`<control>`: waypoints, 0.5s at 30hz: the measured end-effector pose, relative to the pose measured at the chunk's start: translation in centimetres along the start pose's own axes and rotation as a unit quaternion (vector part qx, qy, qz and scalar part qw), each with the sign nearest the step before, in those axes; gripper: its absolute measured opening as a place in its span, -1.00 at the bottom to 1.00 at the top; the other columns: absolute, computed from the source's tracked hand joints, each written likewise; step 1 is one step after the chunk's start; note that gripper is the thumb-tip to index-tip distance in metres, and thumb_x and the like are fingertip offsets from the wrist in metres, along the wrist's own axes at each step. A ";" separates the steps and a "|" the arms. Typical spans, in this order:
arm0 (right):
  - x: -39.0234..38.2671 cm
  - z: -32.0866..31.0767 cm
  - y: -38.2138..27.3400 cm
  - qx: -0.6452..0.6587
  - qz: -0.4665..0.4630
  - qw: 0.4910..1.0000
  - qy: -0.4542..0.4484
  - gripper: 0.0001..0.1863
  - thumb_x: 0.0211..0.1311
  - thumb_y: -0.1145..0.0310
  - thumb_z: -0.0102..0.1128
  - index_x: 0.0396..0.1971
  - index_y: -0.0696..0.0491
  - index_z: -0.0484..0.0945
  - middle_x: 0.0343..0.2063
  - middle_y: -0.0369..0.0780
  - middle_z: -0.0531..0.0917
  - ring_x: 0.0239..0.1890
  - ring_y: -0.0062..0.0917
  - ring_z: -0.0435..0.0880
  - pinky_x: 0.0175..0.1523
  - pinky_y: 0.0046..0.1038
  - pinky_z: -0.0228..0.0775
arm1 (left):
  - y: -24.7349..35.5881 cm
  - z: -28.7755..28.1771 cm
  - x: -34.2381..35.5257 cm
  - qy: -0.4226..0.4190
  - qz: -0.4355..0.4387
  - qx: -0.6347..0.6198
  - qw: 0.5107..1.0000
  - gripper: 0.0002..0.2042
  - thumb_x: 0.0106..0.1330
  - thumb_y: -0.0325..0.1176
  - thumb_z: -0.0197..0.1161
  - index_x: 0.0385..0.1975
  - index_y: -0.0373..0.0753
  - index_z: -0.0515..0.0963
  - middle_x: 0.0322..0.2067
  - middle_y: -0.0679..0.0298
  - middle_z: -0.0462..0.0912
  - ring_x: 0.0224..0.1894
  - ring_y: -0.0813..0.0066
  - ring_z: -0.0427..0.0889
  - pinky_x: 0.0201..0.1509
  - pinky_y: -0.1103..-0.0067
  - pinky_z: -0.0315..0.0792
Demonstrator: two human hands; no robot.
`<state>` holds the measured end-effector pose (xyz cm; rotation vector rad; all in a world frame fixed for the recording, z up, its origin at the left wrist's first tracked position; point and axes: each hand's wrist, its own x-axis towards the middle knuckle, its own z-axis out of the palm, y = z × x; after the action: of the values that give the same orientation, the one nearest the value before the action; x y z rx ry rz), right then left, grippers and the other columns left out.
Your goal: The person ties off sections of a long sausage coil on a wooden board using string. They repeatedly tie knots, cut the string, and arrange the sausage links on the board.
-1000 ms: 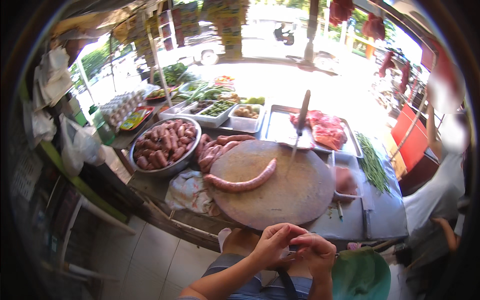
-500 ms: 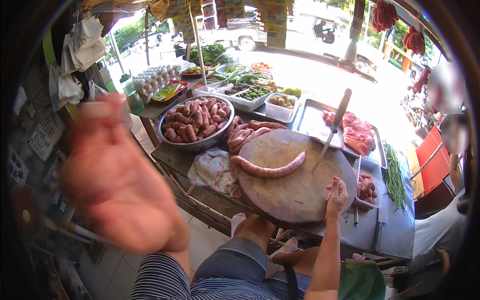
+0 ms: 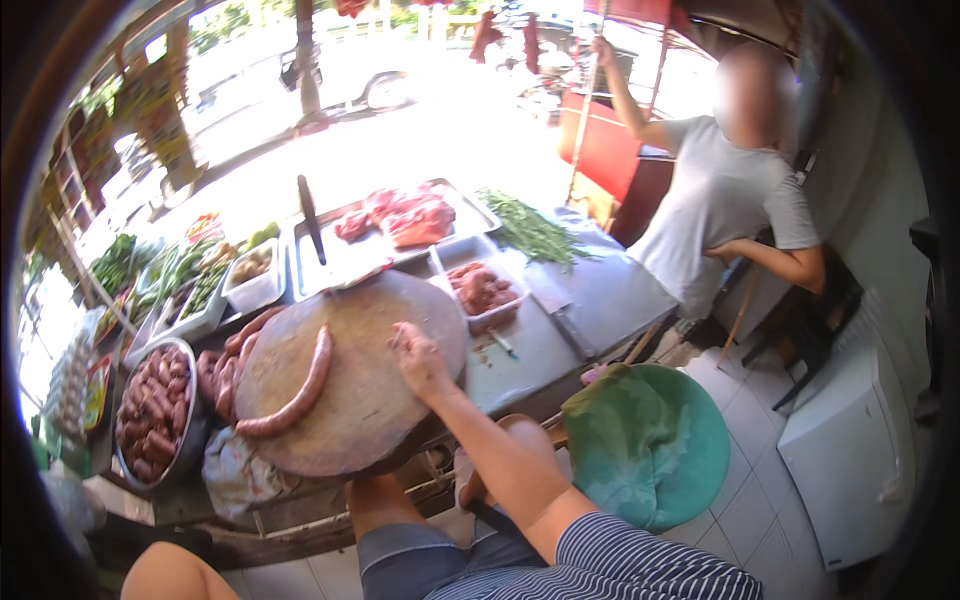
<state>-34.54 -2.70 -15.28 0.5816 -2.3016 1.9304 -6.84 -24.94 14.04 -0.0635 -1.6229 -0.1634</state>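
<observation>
Holds the right hand (image 3: 420,366) over the round chopping board (image 3: 355,400) with fingers loosely curled, too small to tell whether gripping anything, right of the long curved sausage (image 3: 311,385) lying there, with the left hand out of view and the hanging packets (image 3: 152,112) too blurred to read.

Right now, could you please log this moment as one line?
Right hand: over chopping block; Left hand: out of view; Curved sausage: lying on block; Basin of sausages: left of block
</observation>
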 end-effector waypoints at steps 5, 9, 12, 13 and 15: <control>0.1 0.0 0.3 -0.012 -0.033 0.999 0.008 -0.65 0.44 0.31 0.06 0.10 0.19 0.44 -0.22 0.02 0.72 -0.11 -0.27 0.73 -0.05 -0.36 0.53 | -0.5 2.7 -2.2 -0.028 -0.036 -0.024 0.999 -0.86 0.44 -0.21 0.02 -0.26 -0.11 0.38 -0.09 0.05 0.58 0.01 0.15 0.49 0.22 0.20 0.26; -0.2 -0.7 0.0 -0.006 -0.001 1.000 -0.015 -0.63 0.43 0.33 0.09 0.13 0.19 0.44 -0.20 -0.03 0.72 -0.07 -0.39 0.73 -0.02 -0.45 0.52 | -0.8 4.2 -3.1 -0.041 -0.054 -0.041 0.997 -0.87 0.44 -0.22 0.03 -0.24 -0.11 0.38 -0.08 0.06 0.58 0.01 0.15 0.48 0.22 0.20 0.27; -0.4 -0.7 -0.4 0.006 0.003 1.000 -0.021 -0.62 0.41 0.34 0.12 0.12 0.21 0.44 -0.20 0.01 0.71 -0.09 -0.26 0.72 -0.04 -0.38 0.52 | -0.9 4.5 -3.4 -0.044 -0.056 -0.041 0.997 -0.88 0.44 -0.22 0.03 -0.23 -0.11 0.38 -0.07 0.07 0.57 0.01 0.16 0.48 0.22 0.21 0.27; -0.4 -0.7 -0.6 0.011 0.004 1.000 -0.019 -0.62 0.40 0.35 0.12 0.12 0.21 0.43 -0.20 0.03 0.70 -0.10 -0.19 0.72 -0.05 -0.35 0.51 | -1.0 4.7 -3.4 -0.043 -0.056 -0.044 0.997 -0.88 0.44 -0.23 0.03 -0.22 -0.11 0.39 -0.07 0.07 0.57 0.01 0.16 0.48 0.22 0.21 0.27; -0.3 -0.6 -0.6 0.036 -0.002 0.999 -0.012 -0.62 0.40 0.36 0.13 0.11 0.22 0.44 -0.22 0.04 0.70 -0.13 -0.21 0.72 -0.06 -0.35 0.51 | -1.0 4.8 -3.5 -0.045 -0.058 -0.046 0.996 -0.88 0.44 -0.23 0.04 -0.21 -0.10 0.39 -0.07 0.08 0.57 0.01 0.16 0.48 0.22 0.21 0.27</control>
<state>-34.14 -2.18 -14.65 0.6199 -2.2508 2.0230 -11.48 -25.05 10.22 -0.0474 -1.7099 -0.3288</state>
